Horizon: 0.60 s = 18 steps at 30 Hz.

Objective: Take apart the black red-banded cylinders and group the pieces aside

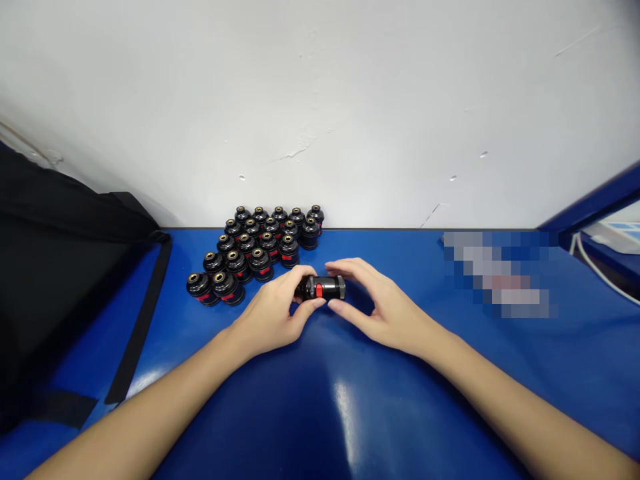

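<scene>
My left hand (274, 308) is closed around the left end of a glossy black cylindrical part (330, 287), which lies sideways. A red mark shows on its side, and a grey ring rims its right end. The fingers of my right hand (373, 300) curve about that right end, thumb below and forefinger above. They are apart and seem not to touch it. Left of and behind my hands stand several similar black parts (237, 265) in slanting rows. Each has a gold-coloured ring around a hole on top, and many show red marks.
The blue tabletop (300, 413) meets a scuffed white wall (350, 133) at the back. A black bag (60, 267) with a hanging strap (143, 320) occupies the left side. At right lies a pixelated item (500, 277), near a blue frame (595, 193) and a white cable (600, 273).
</scene>
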{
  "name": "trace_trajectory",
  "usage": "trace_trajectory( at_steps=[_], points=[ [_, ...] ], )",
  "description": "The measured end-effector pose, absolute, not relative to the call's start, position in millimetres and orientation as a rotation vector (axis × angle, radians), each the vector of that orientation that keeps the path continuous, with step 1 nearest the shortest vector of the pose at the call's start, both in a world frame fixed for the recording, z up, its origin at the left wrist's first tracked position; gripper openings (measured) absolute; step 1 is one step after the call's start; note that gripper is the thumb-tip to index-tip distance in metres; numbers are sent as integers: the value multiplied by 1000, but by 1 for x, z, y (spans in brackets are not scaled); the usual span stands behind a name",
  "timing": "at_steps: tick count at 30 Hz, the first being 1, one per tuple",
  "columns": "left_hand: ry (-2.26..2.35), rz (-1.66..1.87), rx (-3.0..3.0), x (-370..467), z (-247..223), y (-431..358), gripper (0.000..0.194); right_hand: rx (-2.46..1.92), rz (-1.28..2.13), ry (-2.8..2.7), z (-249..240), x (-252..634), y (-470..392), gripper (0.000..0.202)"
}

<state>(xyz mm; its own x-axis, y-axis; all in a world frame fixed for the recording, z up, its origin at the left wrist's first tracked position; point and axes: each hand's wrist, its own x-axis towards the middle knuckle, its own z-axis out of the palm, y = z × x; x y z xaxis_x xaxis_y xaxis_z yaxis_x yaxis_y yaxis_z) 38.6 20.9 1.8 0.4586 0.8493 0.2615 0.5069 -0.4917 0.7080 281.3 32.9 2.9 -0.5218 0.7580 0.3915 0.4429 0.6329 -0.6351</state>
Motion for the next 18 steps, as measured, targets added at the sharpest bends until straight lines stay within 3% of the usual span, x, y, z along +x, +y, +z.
trace_trajectory(
  at_steps=[7,13,18],
  points=[
    [1150,827,2161,39,0,22,26,-979,580,-2208,2,284,38,24],
    [1143,848,2139,38,2,23,26,-881,746,-2132,1,280,32,40],
    [1115,850,2171,37,2,21,27,-1089,685,-2143,4,279,31,32]
  ],
)
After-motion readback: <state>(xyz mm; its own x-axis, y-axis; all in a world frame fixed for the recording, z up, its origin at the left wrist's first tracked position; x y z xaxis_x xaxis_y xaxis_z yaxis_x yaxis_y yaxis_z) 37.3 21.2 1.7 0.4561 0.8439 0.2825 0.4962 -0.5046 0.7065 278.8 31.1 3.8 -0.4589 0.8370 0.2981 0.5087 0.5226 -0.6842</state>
